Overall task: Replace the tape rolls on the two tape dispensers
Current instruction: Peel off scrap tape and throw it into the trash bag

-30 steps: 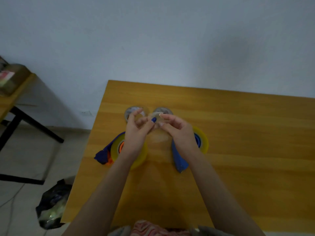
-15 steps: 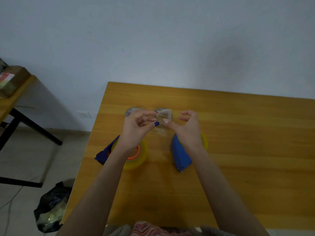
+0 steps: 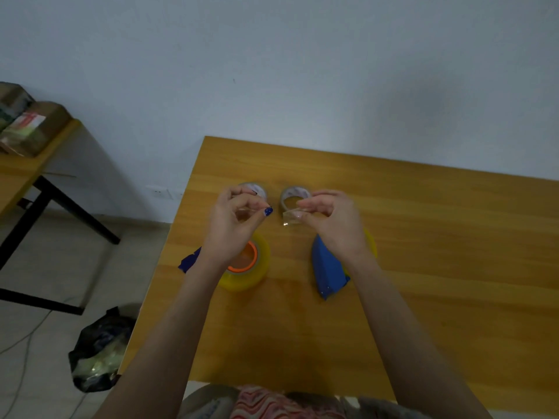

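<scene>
Where the hands were bunched together a second ago, they have now drawn apart: the right hand (image 3: 329, 220) pinches a crumpled scrap of clear tape (image 3: 291, 217), and the left hand (image 3: 231, 228) is curled, thumb to fingertip (whether it keeps any tape I cannot tell). Below the wrists lie the left blue plastic tape dispenser (image 3: 190, 261), which carries a fat yellow tape roll (image 3: 257, 267), and the right blue dispenser (image 3: 328, 267). Two spent clear rolls (image 3: 295, 195) sit beyond on the orange wooden table (image 3: 423, 267). The swap looks nearly done.
</scene>
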`<state>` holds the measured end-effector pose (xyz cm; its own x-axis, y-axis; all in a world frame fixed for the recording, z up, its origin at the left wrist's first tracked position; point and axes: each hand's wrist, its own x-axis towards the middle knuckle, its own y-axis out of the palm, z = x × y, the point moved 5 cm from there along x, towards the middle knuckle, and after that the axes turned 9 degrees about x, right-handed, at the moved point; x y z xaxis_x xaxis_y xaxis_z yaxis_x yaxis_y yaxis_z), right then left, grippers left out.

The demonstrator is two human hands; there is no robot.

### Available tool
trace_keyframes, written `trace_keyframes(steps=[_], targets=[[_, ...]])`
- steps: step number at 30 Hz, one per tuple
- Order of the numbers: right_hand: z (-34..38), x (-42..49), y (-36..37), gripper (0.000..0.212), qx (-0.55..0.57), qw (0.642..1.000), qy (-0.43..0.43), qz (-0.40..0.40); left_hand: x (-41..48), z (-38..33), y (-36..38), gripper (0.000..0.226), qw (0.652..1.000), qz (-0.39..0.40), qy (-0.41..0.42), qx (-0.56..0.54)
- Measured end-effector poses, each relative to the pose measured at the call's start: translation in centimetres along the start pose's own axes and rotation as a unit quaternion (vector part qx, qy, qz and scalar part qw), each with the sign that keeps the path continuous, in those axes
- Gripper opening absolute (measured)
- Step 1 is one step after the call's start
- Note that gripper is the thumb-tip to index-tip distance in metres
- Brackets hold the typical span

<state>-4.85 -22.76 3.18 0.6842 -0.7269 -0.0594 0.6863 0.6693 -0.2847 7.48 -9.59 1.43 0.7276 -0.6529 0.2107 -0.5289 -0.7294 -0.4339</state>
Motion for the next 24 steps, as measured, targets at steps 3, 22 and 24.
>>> trace_keyframes(steps=[3,22,24], targets=[[-0.1,0.0,0.5,0.02,-0.025,1.0,0.002,0.004,-0.5,-0.3,-0.7,0.022,0.999,0.008,0.031,-0.002],[-0.3,-1.7,1.4,0.035,-0.007,0.999,0.036,-0.007,-3.5,0.5,-4.9,0.007,0.977,-0.023,0.066,0.202],[0.0,-2.3,4.2,0.042,0.029,0.993,0.068,0.089,-4.2,0.7,-5.0,0.005,0.984,-0.012,0.037,0.174]])
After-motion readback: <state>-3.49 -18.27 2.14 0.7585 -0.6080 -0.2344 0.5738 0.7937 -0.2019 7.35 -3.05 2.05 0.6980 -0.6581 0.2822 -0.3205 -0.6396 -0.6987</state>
